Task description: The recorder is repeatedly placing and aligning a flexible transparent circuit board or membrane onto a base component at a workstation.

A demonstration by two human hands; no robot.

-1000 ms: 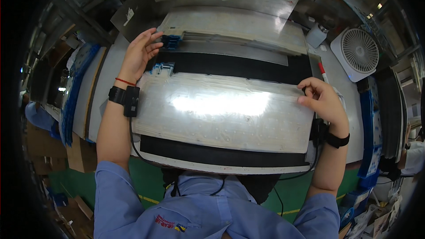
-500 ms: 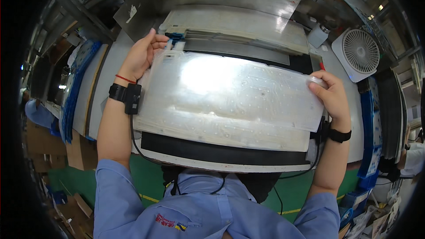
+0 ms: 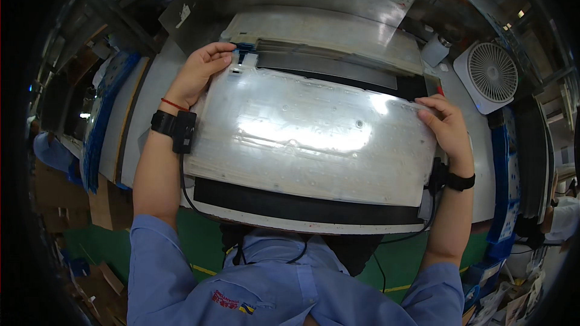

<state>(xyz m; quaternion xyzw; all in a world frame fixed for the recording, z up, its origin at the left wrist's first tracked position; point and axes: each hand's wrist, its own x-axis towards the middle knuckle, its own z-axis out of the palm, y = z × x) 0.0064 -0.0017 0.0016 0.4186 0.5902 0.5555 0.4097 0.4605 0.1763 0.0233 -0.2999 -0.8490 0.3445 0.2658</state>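
A shiny, translucent plastic sheet [image 3: 314, 115] with faint trace-like lines and small dots covers most of the work surface before me. It lies over a black mat [image 3: 302, 205], which shows along the near edge and behind the sheet. At the sheet's far left corner, my left hand [image 3: 202, 69] has thumb and fingers closed on the edge, beside a small blue-and-white piece [image 3: 244, 54]. My right hand [image 3: 448, 127] pinches the far right corner between thumb and fingers. Whether other sheets lie beneath this one I cannot tell.
Behind the mat lies a stack of similar translucent sheets [image 3: 326, 27]. A white bottle [image 3: 435, 51] and a white fan [image 3: 488, 75] stand at the back right. Blue-edged stacks flank the table [image 3: 139, 121] on both sides. Cables run from my wrist straps.
The sheet has come down and now lines up with what lay under its near edge. My left fingers have closed on its far left corner; my right hand has shifted slightly left.
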